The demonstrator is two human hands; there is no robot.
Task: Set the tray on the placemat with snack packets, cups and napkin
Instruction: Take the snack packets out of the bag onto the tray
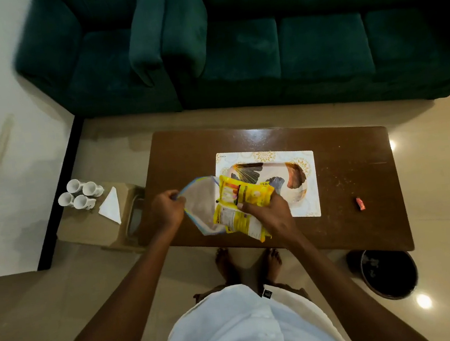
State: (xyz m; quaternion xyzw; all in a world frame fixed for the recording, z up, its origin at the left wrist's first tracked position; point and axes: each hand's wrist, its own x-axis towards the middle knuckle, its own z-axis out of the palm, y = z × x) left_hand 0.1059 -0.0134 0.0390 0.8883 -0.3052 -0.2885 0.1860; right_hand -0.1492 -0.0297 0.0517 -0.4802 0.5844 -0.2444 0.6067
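**Snack packets held over the bench beside the tray**

Far left, four white ceramic cups (80,194) stand clustered on a low tan side stool (95,228), with a folded white paper napkin (110,205) lying just beside them on the same top. My left hand (166,209) is closed on the edge of a clear blue-rimmed plastic pouch (204,205), which I hold open above the near left part of the dark brown wooden bench (346,172). My right hand (270,215) has its fingers (246,206) wrapped around a bundle of yellow printed snack packets (239,204), gripped at the mouth of the pouch and overlapping the left end of the tray. The oval white tray with leaf motifs (281,176) lies on the white rectangular placemat with gold medallions (309,188) near the bench's centre. Further right, a small red wrapped sweet (360,203) lies alone on the bench. At lower right, a dark round waste bin (386,272) stands on the tiled floor.
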